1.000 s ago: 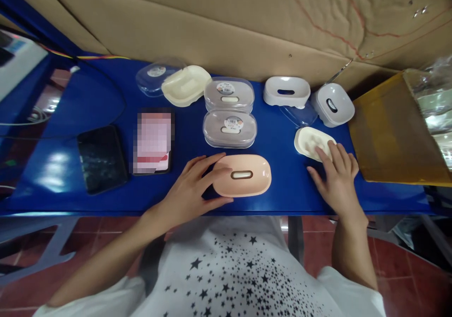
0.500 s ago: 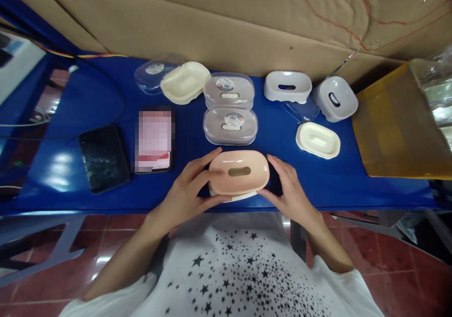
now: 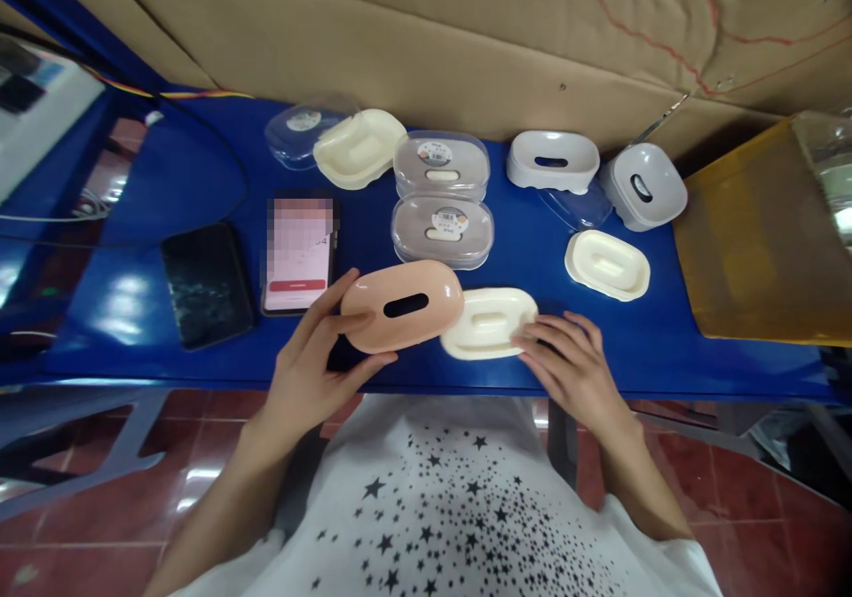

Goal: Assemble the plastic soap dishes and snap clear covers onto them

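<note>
My left hand grips the left end of a peach oval soap dish with a slot in its middle. The dish is raised and tilted, its right end overlapping a cream base tray. That tray has a raised oblong ridge and sits near the table's front edge. At its right end, the fingers of my right hand pinch the rim. Just behind are two grey soap dishes under clear lids with round labels, standing one behind the other.
Further right on the blue table lie another cream tray, grey slotted dishes and a taped cardboard box. To the left are a lit phone, a dark tablet-like device, a cream dish and a clear lid.
My left hand has lifted the peach dish off the cream tray and moved it left. The tray now shows, with my right hand on its right end.
</note>
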A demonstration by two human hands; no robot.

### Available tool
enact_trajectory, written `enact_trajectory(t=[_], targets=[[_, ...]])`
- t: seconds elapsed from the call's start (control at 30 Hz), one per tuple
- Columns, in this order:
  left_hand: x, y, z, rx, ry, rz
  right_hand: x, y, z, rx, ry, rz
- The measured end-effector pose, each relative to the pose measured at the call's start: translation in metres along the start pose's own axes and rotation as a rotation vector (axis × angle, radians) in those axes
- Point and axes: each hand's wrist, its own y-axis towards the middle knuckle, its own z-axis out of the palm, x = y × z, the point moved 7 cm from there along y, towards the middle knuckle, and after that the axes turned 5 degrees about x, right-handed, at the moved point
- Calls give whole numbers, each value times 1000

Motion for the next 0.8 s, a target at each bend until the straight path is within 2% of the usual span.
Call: enact_trajectory(t=[0.1, 0.27, 0.33, 0.43, 0.5, 0.57, 0.67, 0.73, 0.8], targets=[[-6, 5, 4, 15, -26, 17, -13, -3, -6, -20, -23, 54], [-26, 19, 22, 104, -102, 105, -13, 7, -5, 61, 192, 4], [-32, 23, 35, 190, -102, 127, -33, 6, -17, -26, 155, 92], [-36, 25, 49, 262, -78, 137, -84, -12, -36, -151, -62, 297], [-37, 26, 51, 259, -49, 145, -112, -25, -35, -97, -141, 359], [-39, 26, 53, 259, -24, 163, -126, -35, -30, -54, -108, 355], [-44, 28, 54, 266, -15, 207, -115, -38, -32, -147, -26, 310], [-48, 29, 55, 264, -18, 230, -92, -31, -37, -226, -1, 280], [-50, 31, 57, 273, -25, 229, -63, -18, -39, -228, 50, 215]])
